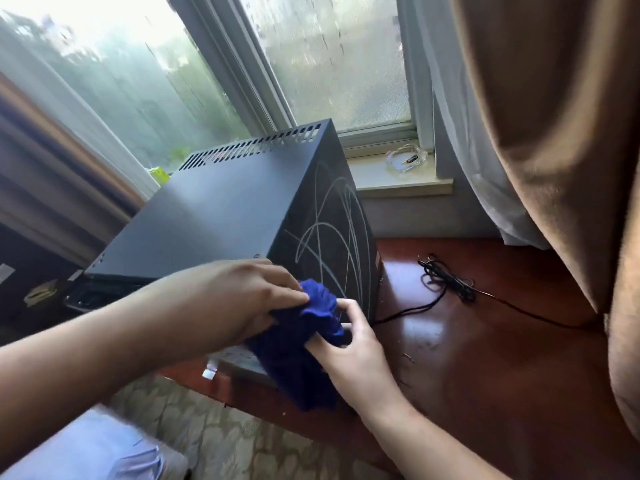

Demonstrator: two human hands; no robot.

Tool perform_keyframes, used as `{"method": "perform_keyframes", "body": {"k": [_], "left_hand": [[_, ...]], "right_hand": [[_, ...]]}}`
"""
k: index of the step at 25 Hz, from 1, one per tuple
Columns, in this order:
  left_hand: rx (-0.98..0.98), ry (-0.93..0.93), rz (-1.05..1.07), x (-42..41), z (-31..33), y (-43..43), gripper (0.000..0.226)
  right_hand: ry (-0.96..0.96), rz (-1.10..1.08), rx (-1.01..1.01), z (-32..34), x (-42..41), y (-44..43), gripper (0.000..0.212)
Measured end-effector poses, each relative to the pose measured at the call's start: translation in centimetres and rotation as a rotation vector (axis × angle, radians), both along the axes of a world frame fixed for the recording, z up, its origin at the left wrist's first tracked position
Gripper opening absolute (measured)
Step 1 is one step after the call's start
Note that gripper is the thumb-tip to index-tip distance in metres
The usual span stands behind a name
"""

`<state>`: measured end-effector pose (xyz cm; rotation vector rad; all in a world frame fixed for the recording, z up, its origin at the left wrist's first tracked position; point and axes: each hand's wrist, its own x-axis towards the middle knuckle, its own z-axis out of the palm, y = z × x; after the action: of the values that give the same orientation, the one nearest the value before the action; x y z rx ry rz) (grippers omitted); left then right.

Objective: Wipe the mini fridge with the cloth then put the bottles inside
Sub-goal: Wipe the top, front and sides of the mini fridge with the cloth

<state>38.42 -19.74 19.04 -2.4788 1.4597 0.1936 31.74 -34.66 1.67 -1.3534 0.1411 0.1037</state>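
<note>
Head view shows the blue cloth (304, 341) bunched at the mini fridge's (221, 209) near corner, left hand (242, 299) and right hand (349, 344) both clutching it. Soft and limp, it likely wipes best wadded in one palm. No bottles show on the desk (485, 341).

We've got both forearms bare and reaching in from the bottom of the view, meeting near the middle. Our left hand (239, 299) comes in from the left, palm down, fingers curled and pinching the top of the cloth (304, 344). Our right hand (349, 344) comes up from the lower right, thumb and fingers closed on the cloth's other side, wrist bent a little. Hands nearly touching.
</note>
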Motion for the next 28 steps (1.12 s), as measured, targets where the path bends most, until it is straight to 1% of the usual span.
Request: {"method": "perform_keyframes", "body": {"k": [3, 5, 7, 11, 13, 15, 16, 18, 20, 22, 25, 26, 28], "left_hand": [[0.098, 0.023, -0.030, 3.7, 0.6, -0.5, 0.020], [0.096, 0.031, -0.023, 5.9, 1.3, -1.2, 0.018], [0.050, 0.046, -0.026, 8.0, 2.0, -2.1, 0.021], [-0.037, 0.031, -0.126, 15.0, 1.7, -5.1, 0.027], [-0.041, 0.026, -0.165, 19.2, 1.4, -6.7, 0.025], [-0.049, 0.021, -0.161, 23.2, 1.2, -8.1, 0.024], [-0.047, 0.020, -0.154, 24.6, 1.1, -8.7, 0.025], [-0.032, 0.007, -0.155, 26.4, 0.8, -9.8, 0.027], [0.006, -0.005, -0.133, 27.1, 0.7, -10.4, 0.027], [0.050, -0.018, -0.092, 26.6, 1.1, -10.5, 0.024], [0.075, -0.025, -0.097, 24.0, 1.9, -9.5, 0.021], [0.078, -0.016, -0.091, 22.7, 2.1, -9.0, 0.020], [0.094, 0.013, -0.060, 19.9, 2.4, -7.9, 0.019]], "right_hand": [[-0.043, -0.016, 0.003, -0.7, 0.9, 0.0, 0.043], [-0.066, -0.039, 0.012, -1.2, 2.3, 0.3, 0.051], [-0.054, -0.096, 0.043, -1.6, 4.6, 0.6, 0.055], [-0.040, -0.264, 0.068, -1.1, 12.0, -0.7, 0.043], [-0.011, -0.294, 0.100, -0.5, 15.8, -2.2, 0.039], [0.021, -0.295, 0.083, -0.3, 19.3, -3.6, 0.036], [0.036, -0.292, 0.065, -0.2, 20.7, -4.2, 0.039], [0.067, -0.298, 0.065, -0.2, 22.3, -4.7, 0.052], [0.077, -0.314, 0.101, -0.3, 22.5, -4.3, 0.060], [0.037, -0.331, 0.109, -0.3, 22.1, -3.8, 0.057], [-0.040, -0.335, 0.071, 0.0, 20.5, -3.3, 0.057], [-0.056, -0.324, 0.083, 0.0, 19.6, -3.2, 0.054], [-0.061, -0.258, 0.123, 0.1, 17.1, -3.0, 0.040]]}}
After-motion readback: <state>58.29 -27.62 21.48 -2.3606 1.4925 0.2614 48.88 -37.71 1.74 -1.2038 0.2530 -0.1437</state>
